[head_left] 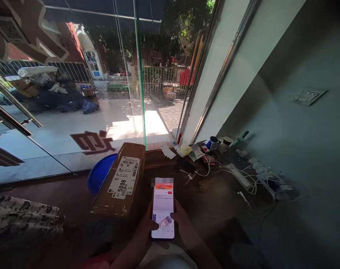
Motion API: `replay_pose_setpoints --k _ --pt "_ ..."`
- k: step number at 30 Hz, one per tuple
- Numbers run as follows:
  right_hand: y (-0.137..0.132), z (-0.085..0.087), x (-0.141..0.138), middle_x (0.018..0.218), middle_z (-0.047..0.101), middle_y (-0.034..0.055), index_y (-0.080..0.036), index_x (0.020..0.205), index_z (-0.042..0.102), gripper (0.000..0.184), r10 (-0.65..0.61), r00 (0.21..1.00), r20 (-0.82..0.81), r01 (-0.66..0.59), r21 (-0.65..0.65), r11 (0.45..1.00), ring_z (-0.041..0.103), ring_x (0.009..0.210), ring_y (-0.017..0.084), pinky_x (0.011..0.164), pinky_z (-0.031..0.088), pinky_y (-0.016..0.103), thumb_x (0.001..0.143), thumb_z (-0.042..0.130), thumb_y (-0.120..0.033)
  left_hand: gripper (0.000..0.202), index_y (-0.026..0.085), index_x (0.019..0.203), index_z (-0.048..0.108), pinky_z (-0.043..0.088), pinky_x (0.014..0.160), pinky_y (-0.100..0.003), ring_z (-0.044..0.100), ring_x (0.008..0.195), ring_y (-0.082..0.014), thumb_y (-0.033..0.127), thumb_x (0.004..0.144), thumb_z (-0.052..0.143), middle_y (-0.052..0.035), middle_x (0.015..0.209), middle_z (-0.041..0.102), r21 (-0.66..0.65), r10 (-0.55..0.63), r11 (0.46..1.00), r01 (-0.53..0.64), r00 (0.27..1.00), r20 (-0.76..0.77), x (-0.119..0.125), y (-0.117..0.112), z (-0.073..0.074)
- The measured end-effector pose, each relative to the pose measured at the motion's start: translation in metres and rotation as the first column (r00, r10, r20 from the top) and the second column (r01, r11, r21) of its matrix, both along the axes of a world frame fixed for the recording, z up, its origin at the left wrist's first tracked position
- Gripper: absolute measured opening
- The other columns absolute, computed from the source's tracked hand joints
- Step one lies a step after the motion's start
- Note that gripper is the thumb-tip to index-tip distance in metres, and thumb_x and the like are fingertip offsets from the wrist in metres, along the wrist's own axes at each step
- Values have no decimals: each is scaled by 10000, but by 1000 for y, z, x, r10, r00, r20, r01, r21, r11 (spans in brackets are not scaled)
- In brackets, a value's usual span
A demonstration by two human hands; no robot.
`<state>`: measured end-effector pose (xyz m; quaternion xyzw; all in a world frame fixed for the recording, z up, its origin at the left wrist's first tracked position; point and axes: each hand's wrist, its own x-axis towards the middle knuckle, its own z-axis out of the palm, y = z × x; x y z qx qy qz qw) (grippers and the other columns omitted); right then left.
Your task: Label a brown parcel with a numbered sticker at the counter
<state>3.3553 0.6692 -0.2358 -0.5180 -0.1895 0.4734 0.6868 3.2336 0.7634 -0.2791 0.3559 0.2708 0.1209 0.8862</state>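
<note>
Both my hands hold a smartphone (163, 209) upright in front of me, its screen lit with a mostly white page and an orange band near the top. My left hand (145, 227) wraps the phone's left edge, the thumb over the lower left of the screen. On the opposite edge, my right hand (183, 223) grips the phone with its thumb at the screen's right side. The fingers behind the phone are hidden. Left of the phone lies a taped cardboard box (102, 203) with a white shipping label (124, 177) printed with 5008.
A blue round basin (98, 175) shows behind the box. Right of the phone, the dark table bears a power strip (238, 175), tangled white cables, papers (168, 151) and a blue-and-white container (211, 142). Glass panels stand ahead. Patterned fabric (24, 215) lies at left.
</note>
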Motion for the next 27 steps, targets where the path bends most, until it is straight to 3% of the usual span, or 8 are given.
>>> replay_pose_setpoints --k 4,7,10,14,18,21,27 --pt "8 13 1 733 695 53 -188 797 684 328 -112 992 57 117 -83 990 586 670 233 658 459 346 624 624 -460 1253 329 1548 57 560 581 -300 639 1055 -339 30 440 561 -93 1340 618 -33 -92 995 91 996 -15 -5 -2 4" --pt "13 23 2 688 669 59 -194 691 672 461 -210 972 101 223 -136 965 565 654 230 636 464 343 608 687 -647 1227 387 1540 90 583 580 -330 654 997 -328 39 453 540 -68 1352 607 -71 -145 987 146 989 20 -6 -3 5" --pt "17 26 3 626 640 63 -192 616 654 640 -237 961 141 261 -192 946 541 627 228 590 445 338 518 694 -824 1242 378 1540 120 596 617 -346 648 1007 -327 33 424 544 -62 1325 625 -100 -152 982 158 986 70 -4 -1 -4" --pt "17 20 2 700 679 71 -199 677 694 752 -264 953 150 288 -172 942 574 694 249 644 480 357 464 643 -918 1261 349 1547 67 612 619 -404 624 1064 -375 39 425 550 -99 1340 611 -97 -134 985 140 988 71 -3 4 -18" --pt "13 11 0 817 710 66 -217 768 718 671 -279 938 204 306 -116 945 591 804 259 766 484 362 604 615 -860 1211 346 1530 160 612 644 -451 550 1186 -436 65 431 582 -112 1387 569 -79 -140 986 148 985 98 -4 6 -15" --pt "11 8 -4 811 705 67 -210 783 709 523 -224 959 176 245 -109 963 582 764 248 706 476 345 692 622 -719 1119 303 1497 281 594 770 -474 482 1280 -424 66 445 582 -113 1372 584 -61 -87 994 92 993 75 -5 5 -5" --pt "9 12 -10 700 654 27 -182 751 690 354 -214 975 63 219 -90 972 533 637 189 604 434 289 665 618 -517 1022 265 1388 451 502 969 -470 497 1289 -372 35 399 563 -76 1224 683 -103 -51 993 59 996 77 -2 5 2"
